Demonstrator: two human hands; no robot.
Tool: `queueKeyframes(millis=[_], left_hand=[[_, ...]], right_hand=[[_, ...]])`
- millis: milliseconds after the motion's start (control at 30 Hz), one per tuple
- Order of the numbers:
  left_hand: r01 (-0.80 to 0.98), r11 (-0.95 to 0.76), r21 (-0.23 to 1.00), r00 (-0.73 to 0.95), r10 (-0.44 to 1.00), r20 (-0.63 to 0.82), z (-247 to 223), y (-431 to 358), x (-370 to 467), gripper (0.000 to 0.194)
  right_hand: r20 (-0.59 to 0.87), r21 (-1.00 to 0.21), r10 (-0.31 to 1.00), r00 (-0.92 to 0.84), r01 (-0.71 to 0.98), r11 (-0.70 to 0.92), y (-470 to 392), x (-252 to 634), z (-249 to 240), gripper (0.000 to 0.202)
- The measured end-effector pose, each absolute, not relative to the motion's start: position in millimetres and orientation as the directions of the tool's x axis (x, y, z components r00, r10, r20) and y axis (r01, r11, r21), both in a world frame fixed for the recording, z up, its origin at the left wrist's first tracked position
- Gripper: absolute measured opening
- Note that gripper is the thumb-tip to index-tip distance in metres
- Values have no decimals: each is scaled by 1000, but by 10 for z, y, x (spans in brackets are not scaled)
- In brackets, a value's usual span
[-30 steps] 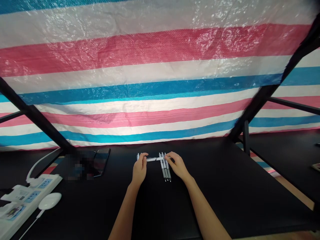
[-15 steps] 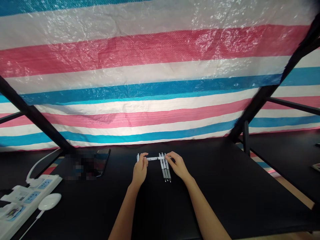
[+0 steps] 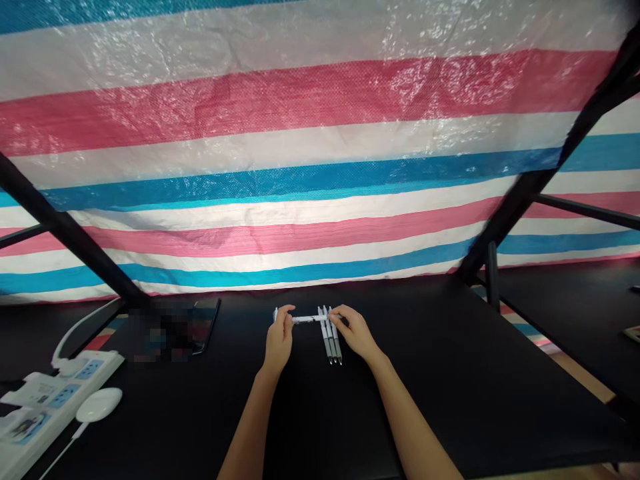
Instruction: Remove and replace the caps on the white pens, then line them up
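A white pen is held level between my two hands, above the black table. My left hand pinches its left end, with the fingers closed. The fingers of my right hand are closed on the right end. Under that end lie three white and grey pens side by side, their tips toward me. Another small white piece shows just behind my left fingers; most of it is hidden.
At the left are a white power strip with plugs, a white rounded device on a cable, and a dark phone-like object beside a blurred patch. Black frame bars rise on both sides before a striped sheet.
The held pen has turned slightly between my fingers, and dark marks now show on its right part. My hands have hardly moved. The three pens lie as before.
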State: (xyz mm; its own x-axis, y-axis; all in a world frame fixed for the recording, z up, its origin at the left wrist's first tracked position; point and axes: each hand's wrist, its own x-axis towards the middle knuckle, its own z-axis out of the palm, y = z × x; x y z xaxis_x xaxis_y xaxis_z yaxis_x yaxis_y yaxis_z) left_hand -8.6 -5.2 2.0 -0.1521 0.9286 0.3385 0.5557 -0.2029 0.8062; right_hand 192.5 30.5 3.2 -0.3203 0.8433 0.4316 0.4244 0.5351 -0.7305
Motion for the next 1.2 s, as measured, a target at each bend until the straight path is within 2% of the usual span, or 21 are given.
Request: queueKeyframes(millis=[433,633,733,833,933,1067,1200], left_hand=[[553,-223,803,-151,921,360,-10,-35,-102,28],[546,-265,794,-103,920,378,-26,-43,-113,28],[455,-263,851,-146,921,363,-37,-39,-90,26],[262,-275,925,-221,916,335,-37,-19,-33,25],[84,-290,953,-270,914,302,-18,3,29,39],[-18,-304,953,-363,890,277,14,14,62,46],[-83,-314,946,-368,892,263,17,17,67,50]], right_hand=[[343,-657,848,-404,542,524,324,1915,-5,39],[285,-710,870,-403,521,474,336,1950,-12,43],[261,-757,886,-382,489,434,323,1938,-1,44],[219,-805,896,-387,447,390,292,1881,23,45],[186,-838,888,-420,404,367,246,1800,47,46],[181,-856,861,-475,354,376,182,1709,62,44],[191,-851,834,-518,335,404,141,1653,68,39]])
